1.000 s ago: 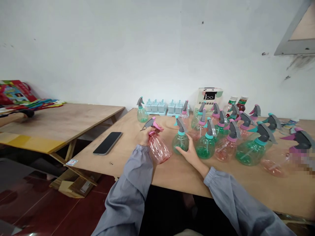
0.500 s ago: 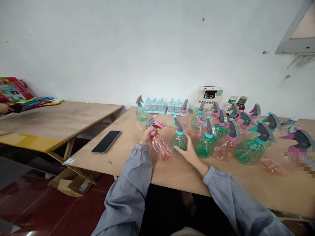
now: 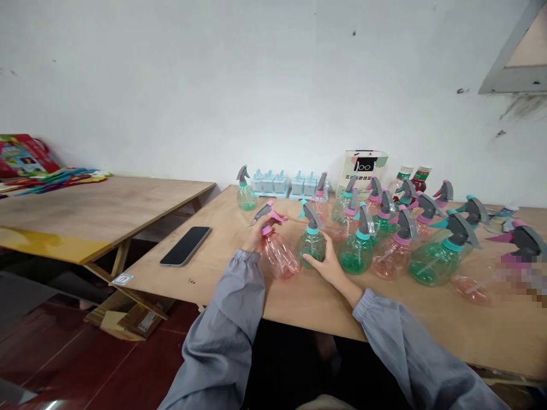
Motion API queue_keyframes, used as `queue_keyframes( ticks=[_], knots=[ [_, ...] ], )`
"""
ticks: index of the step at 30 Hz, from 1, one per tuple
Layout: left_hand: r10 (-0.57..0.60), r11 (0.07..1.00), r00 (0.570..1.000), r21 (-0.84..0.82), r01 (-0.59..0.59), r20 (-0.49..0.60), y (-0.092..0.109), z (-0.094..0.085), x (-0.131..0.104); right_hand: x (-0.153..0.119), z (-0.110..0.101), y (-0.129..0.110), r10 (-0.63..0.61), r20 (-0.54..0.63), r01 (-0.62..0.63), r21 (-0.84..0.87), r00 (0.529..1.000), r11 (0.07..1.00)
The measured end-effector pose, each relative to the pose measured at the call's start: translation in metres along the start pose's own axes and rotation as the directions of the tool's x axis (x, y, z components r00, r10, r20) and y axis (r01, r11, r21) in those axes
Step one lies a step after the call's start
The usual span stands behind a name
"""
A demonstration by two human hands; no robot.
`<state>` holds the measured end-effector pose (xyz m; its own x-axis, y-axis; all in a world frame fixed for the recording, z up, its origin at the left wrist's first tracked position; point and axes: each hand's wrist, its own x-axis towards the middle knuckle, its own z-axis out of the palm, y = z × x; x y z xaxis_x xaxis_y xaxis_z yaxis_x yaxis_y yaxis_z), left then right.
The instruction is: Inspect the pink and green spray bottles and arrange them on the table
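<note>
My left hand (image 3: 256, 234) is closed round the neck of a pink spray bottle (image 3: 281, 254), which leans with its grey and pink trigger head tipped to the left. Beside it a green spray bottle (image 3: 311, 248) with a turquoise collar stands upright on the table. My right hand (image 3: 327, 262) wraps that green bottle's right side, thumb across its front; the other fingers are partly hidden behind it. Just right of this hand stand another green spray bottle (image 3: 355, 255) and a pink spray bottle (image 3: 390, 259).
More spray bottles crowd the right of the wooden table (image 3: 299, 307). A phone (image 3: 186, 246) lies at left. Behind are light-blue ice-pop moulds (image 3: 273, 185), a lone green spray bottle (image 3: 247, 197) and a printed box (image 3: 363, 168). A second table (image 3: 141, 199) holds colourful cloth (image 3: 64, 179).
Both hands keep their places on the two bottles, with hardly any movement. At the far left, a person's hand with a dark object has gone from view.
</note>
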<state>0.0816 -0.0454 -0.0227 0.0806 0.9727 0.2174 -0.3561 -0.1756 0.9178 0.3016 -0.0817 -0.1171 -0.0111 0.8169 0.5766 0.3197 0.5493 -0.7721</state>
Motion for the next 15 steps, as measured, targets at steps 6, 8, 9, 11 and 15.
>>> queue_keyframes(
  ticks=[6, 8, 9, 11, 15],
  knots=[
    [0.067, 0.998, 0.998, -0.014, -0.067, 0.002, 0.0009, 0.0007, 0.0002, 0.0005, -0.0005, -0.0002, 0.003, 0.012, -0.003, 0.004, 1.0, 1.0],
    [0.055, 0.998, 0.998, -0.007, -0.055, 0.01, 0.0012, 0.0007, 0.0004, 0.0003, -0.0009, -0.0004, 0.005, 0.015, -0.005, -0.002, 1.0, 1.0],
    [0.048, 0.999, 0.999, -0.003, -0.048, 0.015, 0.001, 0.0006, 0.0006, 0.0002, -0.0012, -0.0004, 0.004, 0.016, -0.004, -0.004, 1.0, 1.0],
    [0.051, 0.999, 0.999, -0.012, -0.051, 0.02, 0.0002, 0.0005, 0.0012, -0.0001, -0.0016, -0.0006, 0.004, 0.017, -0.004, -0.007, 1.0, 1.0],
    [0.114, 0.992, 0.993, -0.044, -0.114, 0.0, 0.0, 0.0012, 0.0011, -0.0004, -0.0016, -0.001, 0.017, 0.018, -0.017, 0.001, 1.0, 1.0]
  ],
)
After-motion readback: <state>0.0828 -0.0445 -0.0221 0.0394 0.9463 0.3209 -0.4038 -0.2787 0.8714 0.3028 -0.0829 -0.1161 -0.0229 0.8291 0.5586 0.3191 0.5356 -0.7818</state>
